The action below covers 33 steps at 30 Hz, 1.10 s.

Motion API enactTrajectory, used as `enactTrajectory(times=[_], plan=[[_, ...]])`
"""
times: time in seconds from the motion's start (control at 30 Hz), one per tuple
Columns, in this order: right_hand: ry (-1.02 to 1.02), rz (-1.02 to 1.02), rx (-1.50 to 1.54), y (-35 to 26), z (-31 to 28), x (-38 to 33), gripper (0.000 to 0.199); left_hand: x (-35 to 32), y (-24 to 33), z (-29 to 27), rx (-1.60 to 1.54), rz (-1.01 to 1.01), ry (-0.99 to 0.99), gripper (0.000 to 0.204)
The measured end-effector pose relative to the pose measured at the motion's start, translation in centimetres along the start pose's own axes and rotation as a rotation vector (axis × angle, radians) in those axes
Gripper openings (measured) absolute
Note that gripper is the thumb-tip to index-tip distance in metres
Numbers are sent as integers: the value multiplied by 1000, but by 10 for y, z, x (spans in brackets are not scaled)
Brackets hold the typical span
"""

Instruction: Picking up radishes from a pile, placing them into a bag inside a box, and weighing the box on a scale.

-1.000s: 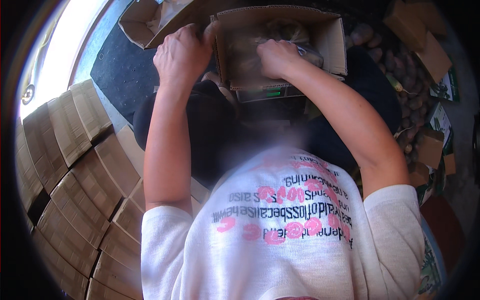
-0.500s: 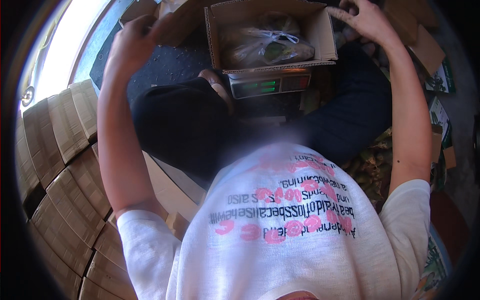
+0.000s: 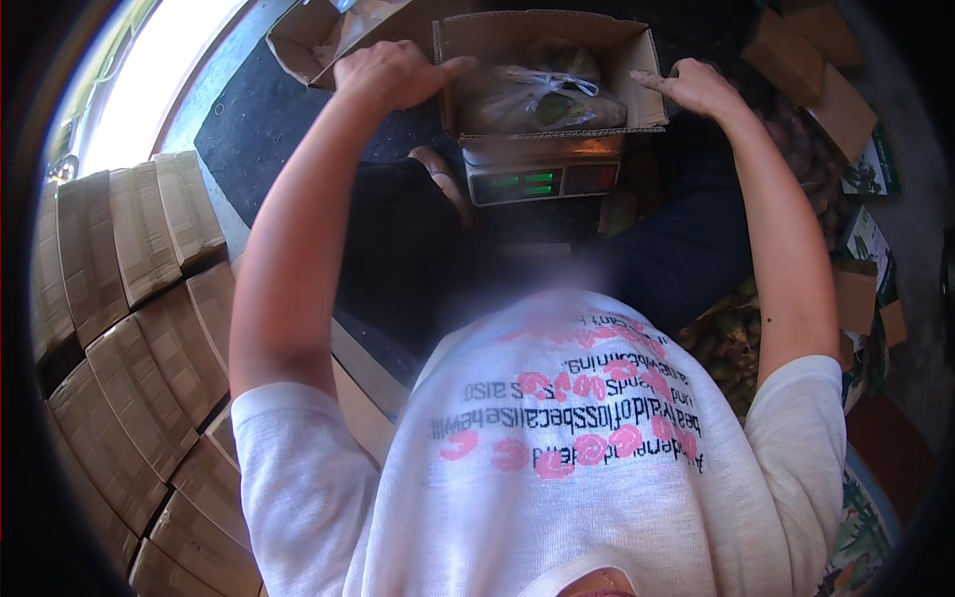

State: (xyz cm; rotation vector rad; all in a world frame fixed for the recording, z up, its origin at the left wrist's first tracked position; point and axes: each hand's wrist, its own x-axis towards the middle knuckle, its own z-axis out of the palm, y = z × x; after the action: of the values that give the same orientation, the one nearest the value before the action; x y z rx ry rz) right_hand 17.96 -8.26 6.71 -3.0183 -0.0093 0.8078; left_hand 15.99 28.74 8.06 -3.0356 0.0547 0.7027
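An open cardboard box [image 3: 547, 25] rests on a digital scale [image 3: 542, 182] with a lit green display. Inside lies a clear plastic bag [image 3: 547, 95], tied at the top, with brownish and green contents I cannot make out. My left hand [image 3: 393, 76] is at the left wall, its thumb over the rim and its other fingers folded outside. At the right wall my right hand [image 3: 701, 90] has a digit laid over the rim, with the rest of the hand outside. Both hands appear to grip the box by its sides.
Stacked closed cartons [image 3: 129, 239] line the left side. Another open carton [image 3: 298, 45] stands beyond my left hand. Loose cardboard pieces [image 3: 841, 114] lie at the far right, with a heap of brownish produce [image 3: 731, 343] beside my right leg. My legs flank the scale.
My left hand has moved right, from near the other carton to the box's left wall. My right hand has shifted slightly inward, onto the right rim. The whole view has shifted a little.
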Motion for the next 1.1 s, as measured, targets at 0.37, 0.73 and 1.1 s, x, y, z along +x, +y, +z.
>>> enactTrajectory(times=[0.37,0.73,1.1], plan=[[287,78,80,-14,-36,-46,38,-39,-27,-19,-476,-4,148,42],[519,-565,256,-238,-277,-136,45,-263,-230,-141,-744,-292,530,37],[122,-771,-18,-541,7,-157,43,-408,-436,129,-465,-771,352,50]])
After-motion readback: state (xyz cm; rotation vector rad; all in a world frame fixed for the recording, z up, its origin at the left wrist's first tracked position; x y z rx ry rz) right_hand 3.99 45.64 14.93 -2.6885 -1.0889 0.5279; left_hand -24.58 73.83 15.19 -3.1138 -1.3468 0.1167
